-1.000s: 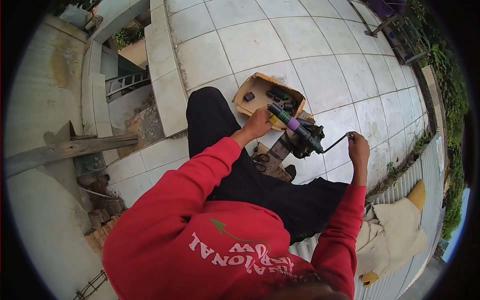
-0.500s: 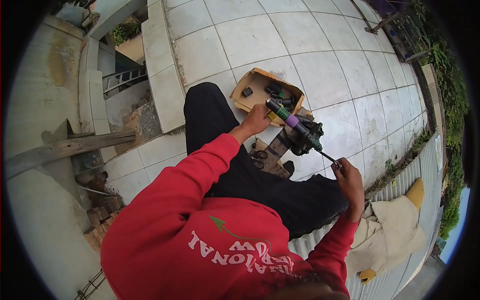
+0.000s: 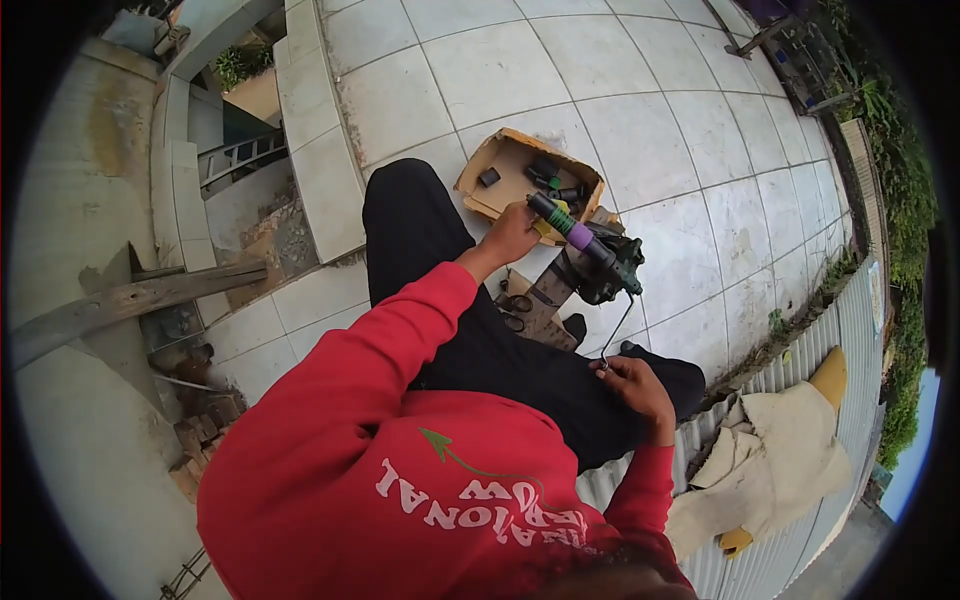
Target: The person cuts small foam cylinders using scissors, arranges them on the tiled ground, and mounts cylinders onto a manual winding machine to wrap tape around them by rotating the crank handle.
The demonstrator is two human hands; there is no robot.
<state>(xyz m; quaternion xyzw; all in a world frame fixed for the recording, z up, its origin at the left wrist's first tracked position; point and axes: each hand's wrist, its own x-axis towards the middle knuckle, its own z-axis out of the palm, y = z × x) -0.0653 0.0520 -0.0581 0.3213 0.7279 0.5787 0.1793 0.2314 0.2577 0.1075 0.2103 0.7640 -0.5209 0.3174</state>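
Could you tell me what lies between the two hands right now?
In the head view, the dark tool body and its thin bent rod span from left hand to right hand.

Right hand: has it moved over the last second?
Yes. The right hand, pinching the thin metal lever, swung down and toward the body, away from the cardboard box, which stayed put.

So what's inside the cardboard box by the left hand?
The cardboard box holds several small dark parts, one with green on it. The purple-banded tool covers its near corner, hiding anything there.
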